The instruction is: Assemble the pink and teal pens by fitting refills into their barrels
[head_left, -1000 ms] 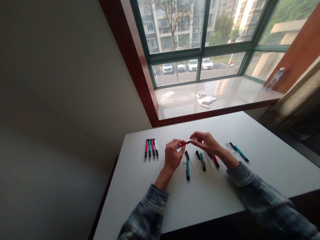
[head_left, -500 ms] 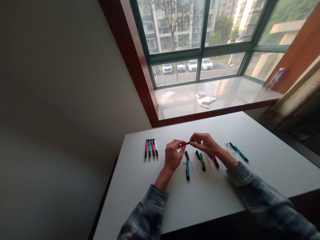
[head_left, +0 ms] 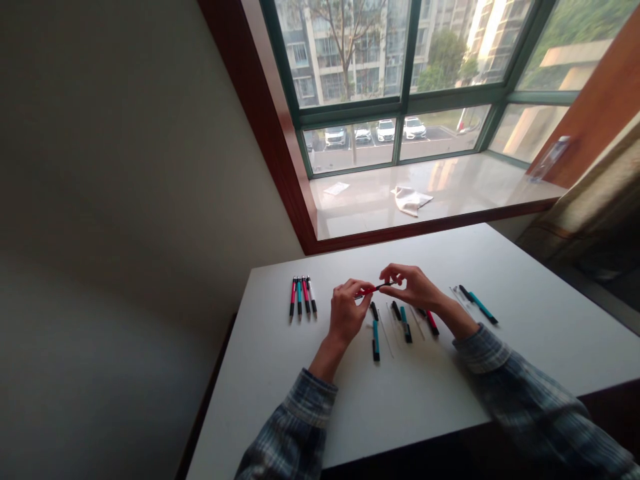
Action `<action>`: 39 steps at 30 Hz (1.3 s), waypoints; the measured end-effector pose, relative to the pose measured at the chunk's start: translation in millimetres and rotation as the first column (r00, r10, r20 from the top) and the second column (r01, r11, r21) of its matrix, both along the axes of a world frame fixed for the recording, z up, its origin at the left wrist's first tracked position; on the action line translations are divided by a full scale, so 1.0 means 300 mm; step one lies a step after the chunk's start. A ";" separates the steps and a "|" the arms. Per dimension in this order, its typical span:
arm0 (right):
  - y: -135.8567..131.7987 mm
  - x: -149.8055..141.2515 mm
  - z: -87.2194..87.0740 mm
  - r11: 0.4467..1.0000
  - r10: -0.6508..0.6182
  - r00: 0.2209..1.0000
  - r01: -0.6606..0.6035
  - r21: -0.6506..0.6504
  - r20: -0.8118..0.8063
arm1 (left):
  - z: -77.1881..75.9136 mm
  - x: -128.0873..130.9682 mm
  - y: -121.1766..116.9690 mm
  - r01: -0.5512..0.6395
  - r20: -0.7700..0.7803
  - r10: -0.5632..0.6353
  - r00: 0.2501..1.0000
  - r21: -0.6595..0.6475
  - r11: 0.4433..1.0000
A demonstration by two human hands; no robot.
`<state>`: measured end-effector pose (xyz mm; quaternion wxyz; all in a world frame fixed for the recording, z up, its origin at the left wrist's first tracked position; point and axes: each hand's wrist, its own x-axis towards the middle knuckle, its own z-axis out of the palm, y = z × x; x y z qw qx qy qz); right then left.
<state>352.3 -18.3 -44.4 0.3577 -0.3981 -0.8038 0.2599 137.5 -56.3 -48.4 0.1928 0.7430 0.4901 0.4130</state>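
1. Pinching a red-and-black pen (head_left: 373,289) above the white table (head_left: 280,373): left hand (head_left: 345,308) and right hand (head_left: 411,287) each press fingertips on it, at opposite ends.
2. Apparently done: four whole pens (head_left: 305,294), side by side, left of the hands.
3. Apparently left: four loose part sets (head_left: 375,340), each barrel, black piece and thin refill, nearer and rightward.

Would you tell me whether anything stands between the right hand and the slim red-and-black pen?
Nothing visible: the right hand grips the red-and-black pen at its black end, the left hand at its red part.
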 end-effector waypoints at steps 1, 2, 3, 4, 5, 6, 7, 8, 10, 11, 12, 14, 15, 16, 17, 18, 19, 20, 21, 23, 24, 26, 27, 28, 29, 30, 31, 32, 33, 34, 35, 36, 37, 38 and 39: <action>0.001 0.001 -0.002 1.000 -0.007 1.000 0.007 0.019 0.014 | 0.000 0.000 0.000 0.004 0.007 -0.004 1.000 -0.006 1.000; 0.002 0.000 -0.004 0.999 -0.023 0.999 0.022 0.034 0.040 | 0.001 0.000 0.000 0.010 0.012 -0.010 1.000 -0.010 1.000; 0.003 -0.001 -0.007 0.998 -0.040 0.997 0.037 0.042 0.073 | 0.001 0.000 -0.001 0.016 0.011 -0.016 1.000 -0.013 1.000; 0.004 -0.003 -0.010 0.998 -0.057 0.993 0.053 0.044 0.104 | 0.000 0.001 -0.001 0.019 0.003 -0.019 1.000 -0.012 1.000; 0.004 -0.005 -0.012 0.997 -0.072 0.989 0.067 0.040 0.128 | 0.000 0.001 -0.002 0.017 -0.013 -0.018 1.000 -0.007 1.000; 0.004 -0.007 -0.012 0.997 -0.081 0.986 0.077 0.031 0.144 | -0.001 0.001 -0.002 0.012 -0.034 -0.012 0.999 0.002 1.000; 0.004 -0.009 -0.012 0.997 -0.083 0.984 0.082 0.016 0.155 | -0.002 -0.001 -0.002 0.008 -0.055 -0.007 0.998 0.012 1.000; 0.003 -0.011 -0.011 0.997 -0.080 0.984 0.082 -0.004 0.160 | -0.003 -0.003 -0.001 0.010 -0.076 -0.008 0.997 0.023 1.000; -0.001 -0.012 -0.006 0.996 -0.074 0.985 0.081 -0.043 0.156 | -0.003 -0.011 0.004 0.031 -0.106 -0.026 0.994 0.044 0.999; -0.003 -0.012 -0.002 0.995 -0.063 0.988 0.073 -0.065 0.143 | -0.001 -0.017 0.006 0.045 -0.116 -0.038 0.993 0.056 0.997; -0.005 -0.013 0.001 0.994 -0.048 0.992 0.059 -0.090 0.120 | 0.002 -0.023 0.009 0.059 -0.123 -0.050 0.991 0.072 0.996; -0.010 -0.017 0.005 0.989 -0.017 0.998 0.024 -0.143 0.055 | 0.011 -0.033 0.010 0.083 -0.116 -0.070 0.991 0.109 0.991; -0.013 -0.022 0.006 0.985 -0.002 1.000 0.006 -0.170 0.024 | 0.016 -0.037 0.008 0.093 -0.097 -0.081 0.992 0.126 0.988; -0.016 -0.028 0.006 0.981 0.012 1.000 -0.012 -0.196 -0.001 | 0.021 -0.039 0.005 0.099 -0.069 -0.090 0.994 0.140 0.985; -0.021 -0.035 0.006 0.976 0.021 1.000 -0.024 -0.216 -0.019 | 0.026 -0.040 0.002 0.102 -0.031 -0.098 0.995 0.149 0.984; -0.026 -0.043 0.006 0.973 0.029 0.999 -0.036 -0.230 -0.032 | 0.030 -0.040 -0.003 0.099 0.010 -0.102 0.995 0.155 0.983; -0.031 -0.051 0.006 0.970 0.037 0.998 -0.045 -0.237 -0.041 | 0.033 -0.041 -0.006 0.091 0.049 -0.100 0.994 0.157 0.983; -0.038 -0.059 0.007 0.969 0.041 0.998 -0.052 -0.240 -0.050 | 0.035 -0.041 -0.010 0.082 0.083 -0.096 0.992 0.157 0.984; -0.046 -0.066 0.009 0.969 0.044 0.997 -0.056 -0.240 -0.056 | 0.037 -0.043 -0.011 0.073 0.110 -0.091 0.990 0.156 0.985; -0.065 -0.076 0.017 0.971 0.050 0.997 -0.061 -0.231 -0.053 | 0.040 -0.052 -0.011 0.055 0.151 -0.079 0.985 0.155 0.986; -0.076 -0.079 0.023 0.971 0.058 0.997 -0.066 -0.228 -0.042 | 0.042 -0.059 -0.010 0.043 0.173 -0.070 0.983 0.156 0.987; -0.099 -0.085 0.037 0.969 0.086 0.996 -0.085 -0.233 -0.008 | 0.043 -0.074 -0.007 0.016 0.226 -0.053 0.973 0.162 0.987; -0.112 -0.088 0.044 0.968 0.097 0.995 -0.092 -0.235 0.010 | 0.043 -0.082 -0.007 0.010 0.252 -0.051 0.966 0.162 0.987; -0.124 -0.093 0.051 0.968 0.103 0.994 -0.093 -0.231 0.028 | 0.042 -0.089 -0.008 0.015 0.270 -0.058 0.961 0.158 0.987; -0.136 -0.099 0.058 0.971 0.102 0.994 -0.089 -0.220 0.048 | 0.040 -0.095 -0.010 0.030 0.276 -0.071 0.959 0.148 0.989; -0.148 -0.108 0.064 0.976 0.097 0.993 -0.081 -0.200 0.069 | 0.038 -0.100 -0.013 0.053 0.270 -0.087 0.959 0.133 0.990; -0.160 -0.118 0.070 0.982 0.090 0.992 -0.073 -0.176 0.091 | 0.036 -0.106 -0.016 0.075 0.261 -0.103 0.960 0.114 0.991; -0.170 -0.129 0.076 0.986 0.089 0.990 -0.071 -0.154 0.111 | 0.035 -0.113 -0.020 0.090 0.254 -0.112 0.961 0.098 0.991; -0.181 -0.141 0.082 0.988 0.094 0.987 -0.076 -0.137 0.129 | 0.034 -0.121 -0.024 0.095 0.256 -0.115 0.960 0.087 0.992; -0.190 -0.153 0.087 0.988 0.102 0.984 -0.083 -0.127 0.145 | 0.035 -0.130 -0.027 0.091 0.269 -0.110 0.957 0.082 0.993; -0.200 -0.165 0.093 0.988 0.113 0.981 -0.093 -0.124 0.159 | 0.038 -0.141 -0.030 0.082 0.287 -0.102 0.952 0.081 0.993; -0.208 -0.178 0.097 0.987 0.124 0.977 -0.103 -0.126 0.171 | 0.042 -0.153 -0.034 0.075 0.304 -0.096 0.948 0.079 0.994; -0.217 -0.190 0.102 0.986 0.130 0.974 -0.108 -0.128 0.185 | 0.046 -0.165 -0.037 0.072 0.315 -0.093 0.944 0.077 0.994; -0.224 -0.203 0.105 0.986 0.134 0.971 -0.110 -0.128 0.198 | 0.052 -0.177 -0.042 0.076 0.318 -0.095 0.943 0.073 0.994; -0.231 -0.215 0.107 0.986 0.133 0.968 -0.108 -0.125 0.211 | 0.056 -0.188 -0.047 0.087 0.312 -0.104 0.944 0.066 0.994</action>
